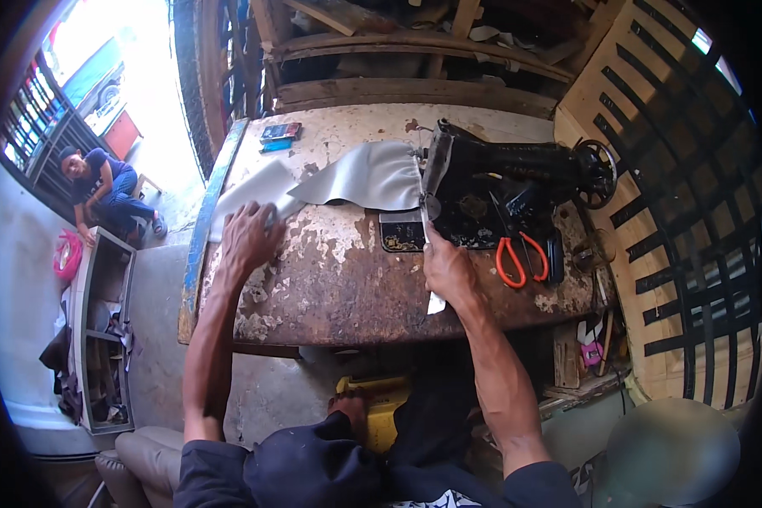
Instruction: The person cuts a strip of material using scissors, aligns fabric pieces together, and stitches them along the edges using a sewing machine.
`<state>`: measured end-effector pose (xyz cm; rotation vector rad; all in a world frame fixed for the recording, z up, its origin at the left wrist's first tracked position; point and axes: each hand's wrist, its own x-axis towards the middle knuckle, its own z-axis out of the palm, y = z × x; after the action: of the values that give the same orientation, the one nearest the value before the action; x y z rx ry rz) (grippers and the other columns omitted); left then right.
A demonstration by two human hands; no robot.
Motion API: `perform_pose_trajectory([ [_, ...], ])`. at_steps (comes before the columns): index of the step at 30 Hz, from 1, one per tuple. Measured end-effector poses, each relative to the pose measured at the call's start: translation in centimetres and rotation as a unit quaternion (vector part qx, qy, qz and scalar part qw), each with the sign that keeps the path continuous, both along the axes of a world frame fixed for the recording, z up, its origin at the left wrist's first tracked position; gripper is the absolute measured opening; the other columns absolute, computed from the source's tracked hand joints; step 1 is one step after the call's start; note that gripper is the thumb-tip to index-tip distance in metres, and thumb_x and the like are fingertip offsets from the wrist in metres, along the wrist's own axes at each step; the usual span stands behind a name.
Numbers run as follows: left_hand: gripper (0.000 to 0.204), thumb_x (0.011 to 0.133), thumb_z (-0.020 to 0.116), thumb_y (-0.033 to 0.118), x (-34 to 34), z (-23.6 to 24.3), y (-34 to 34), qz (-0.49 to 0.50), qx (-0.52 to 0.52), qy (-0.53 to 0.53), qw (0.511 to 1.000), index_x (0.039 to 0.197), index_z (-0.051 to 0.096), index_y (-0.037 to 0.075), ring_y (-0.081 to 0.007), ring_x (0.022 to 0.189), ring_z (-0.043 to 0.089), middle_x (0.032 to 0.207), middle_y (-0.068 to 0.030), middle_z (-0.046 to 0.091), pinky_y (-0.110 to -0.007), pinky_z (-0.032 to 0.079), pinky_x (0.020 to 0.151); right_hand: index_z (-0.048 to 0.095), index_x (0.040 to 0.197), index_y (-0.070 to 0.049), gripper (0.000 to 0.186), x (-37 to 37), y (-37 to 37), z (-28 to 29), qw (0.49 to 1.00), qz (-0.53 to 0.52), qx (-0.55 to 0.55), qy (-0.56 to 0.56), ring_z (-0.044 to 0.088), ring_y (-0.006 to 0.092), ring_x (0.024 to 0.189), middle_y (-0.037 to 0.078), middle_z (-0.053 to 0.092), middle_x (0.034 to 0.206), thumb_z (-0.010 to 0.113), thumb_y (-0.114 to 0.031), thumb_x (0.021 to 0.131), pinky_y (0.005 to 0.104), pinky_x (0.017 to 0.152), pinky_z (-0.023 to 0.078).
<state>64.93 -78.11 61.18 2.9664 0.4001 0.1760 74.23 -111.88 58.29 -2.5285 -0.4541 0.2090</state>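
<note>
A black sewing machine (516, 161) stands on the worn table, its needle end facing left. A curved light-grey piece of fabric (368, 173) reaches from the needle end out to the left. My right hand (449, 269) is closed around a narrow white strip (436, 303) just in front of the needle end; the strip shows above and below my fingers. My left hand (250, 239) rests with fingers spread over another flat light-grey fabric piece (258, 188) at the table's left side. Orange-handled scissors (521, 261) lie on the machine's base, right of my right hand.
A small blue-and-dark packet (279, 135) lies at the table's (339, 292) back left. Wooden racks (423, 89) stand behind, and a strap-webbed wooden frame (660, 229) on the right. A person (106, 182) sits by the doorway beside a shelf (106, 330). Something yellow (385, 406) is below the table.
</note>
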Motion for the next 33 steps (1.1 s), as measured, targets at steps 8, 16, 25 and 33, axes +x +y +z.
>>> perform_pose_trajectory([
  [8, 0.018, 0.095, 0.062, 0.013, -1.1, -0.6, -1.0, -0.172, -0.05, -0.195, 0.964, 0.11, 0.072, 0.009, -0.032, 0.104, 0.063, 0.104, -0.0131, 0.068, -0.042, 0.05, 0.09, 0.045, 0.151, -0.01, 0.048, -1.1, 0.0, 3.0, 0.992, -0.02, 0.092, 0.079, 0.072, 0.0275, 0.058, 0.02, 0.07, 0.071, 0.047, -0.023, 0.105, 0.0426, 0.061, 0.058],
  [16, 0.026, 0.087, 0.075, 0.028, 1.6, 1.2, -2.5, -0.195, -0.126, -0.003, 0.973, 0.097, 0.071, 0.005, -0.0337, 0.096, 0.063, 0.102, -0.015, 0.068, -0.044, 0.051, 0.087, 0.046, 0.149, -0.01, 0.046, -1.1, 0.5, 1.2, 0.986, -0.041, 0.14, 0.084, 0.07, 0.0226, 0.053, 0.016, 0.068, 0.068, 0.05, -0.021, 0.104, 0.0405, 0.055, 0.056],
  [25, 0.035, 0.087, 0.074, 0.024, 10.0, -3.0, -15.0, -0.232, -0.277, -0.139, 0.922, 0.113, 0.067, 0.001, -0.0379, 0.105, 0.065, 0.109, -0.0188, 0.069, -0.045, 0.049, 0.092, 0.053, 0.143, -0.016, 0.043, -1.1, -0.4, 1.1, 0.992, -0.029, 0.115, 0.031, 0.064, 0.046, 0.11, 0.027, 0.067, 0.116, 0.049, -0.02, 0.101, 0.0516, 0.09, 0.052],
  [33, 0.025, 0.088, 0.067, 0.014, 9.9, -4.2, -16.8, -0.226, -0.211, -0.205, 0.928, 0.113, 0.067, 0.006, -0.0352, 0.107, 0.062, 0.107, -0.0157, 0.068, -0.045, 0.045, 0.093, 0.054, 0.14, -0.017, 0.041, -0.8, -1.2, 0.6, 0.992, -0.017, 0.121, 0.026, 0.063, 0.0491, 0.107, 0.028, 0.067, 0.113, 0.048, -0.022, 0.1, 0.0543, 0.088, 0.052],
])
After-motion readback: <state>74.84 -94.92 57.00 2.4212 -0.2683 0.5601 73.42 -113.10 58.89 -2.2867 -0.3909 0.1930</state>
